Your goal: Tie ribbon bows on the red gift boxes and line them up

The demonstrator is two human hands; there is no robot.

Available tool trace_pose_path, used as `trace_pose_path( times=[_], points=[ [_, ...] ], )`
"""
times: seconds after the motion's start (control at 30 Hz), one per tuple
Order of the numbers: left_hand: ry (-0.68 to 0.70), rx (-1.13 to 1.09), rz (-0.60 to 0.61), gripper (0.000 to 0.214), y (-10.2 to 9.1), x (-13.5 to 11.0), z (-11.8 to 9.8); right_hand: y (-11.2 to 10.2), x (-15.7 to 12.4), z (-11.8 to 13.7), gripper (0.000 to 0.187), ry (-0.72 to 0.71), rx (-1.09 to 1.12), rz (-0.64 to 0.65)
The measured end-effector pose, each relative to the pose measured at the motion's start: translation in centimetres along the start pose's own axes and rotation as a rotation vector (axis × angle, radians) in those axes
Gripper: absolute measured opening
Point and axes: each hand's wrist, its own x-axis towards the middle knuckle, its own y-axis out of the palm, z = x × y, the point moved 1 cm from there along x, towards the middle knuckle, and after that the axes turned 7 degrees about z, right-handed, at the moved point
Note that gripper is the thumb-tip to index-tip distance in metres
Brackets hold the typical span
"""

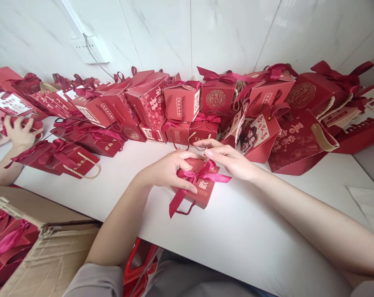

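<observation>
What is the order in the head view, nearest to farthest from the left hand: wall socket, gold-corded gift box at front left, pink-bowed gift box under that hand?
1. Pink-bowed gift box: touching the left hand.
2. Gold-corded gift box: front left.
3. Wall socket: upper left, farthest.

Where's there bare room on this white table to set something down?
The white table is bare between the box at the left hand, the right forearm and the near edge; also between the left forearm and the gold-handled box. Red boxes crowd along the wall.
</observation>
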Motion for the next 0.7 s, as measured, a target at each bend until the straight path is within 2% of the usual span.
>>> trace_pose_path(
  times=[0.1, 0.27, 0.3, 0.37, 0.43, 0.5, 0.6, 0.7],
  points=[
    [0.013, -0.068, 0.006, 0.035, -0.2, -0.1, 0.6, 0.2, 0.0, -0.4, 0.043, 0.026, 0.086, 0.025],
    [0.066, -0.245, -0.154, 0.026, -0.9, -0.5, 1.9, 0.4, -0.1, -0.5, 0.052, 0.023, 0.275, 0.053],
    [0.092, -0.270, -0.168, 0.030, -1.0, -0.7, 2.1, 0.4, -0.1, -0.5, 0.054, 0.018, 0.305, 0.052],
    [0.113, -0.244, -0.148, 0.059, -1.3, -1.0, 2.3, 0.3, -0.1, -0.5, 0.055, -0.003, 0.342, 0.035],
    [0.054, -0.138, -0.078, 0.093, -1.3, -1.3, 2.4, 0.2, -0.1, -0.4, 0.056, -0.030, 0.355, 0.002],
    [-0.044, -0.065, -0.001, 0.113, -1.1, -1.4, 2.7, 0.2, -0.1, -0.3, 0.057, -0.032, 0.365, -0.016],
    [-0.116, -0.081, 0.049, 0.125, -0.6, -1.3, 3.0, 0.5, -0.1, -0.2, 0.059, 0.009, 0.369, -0.012],
    [-0.113, -0.097, 0.050, 0.119, -0.2, -0.8, 2.6, 0.8, -0.1, -0.1, 0.064, 0.027, 0.357, -0.055]
  ],
)
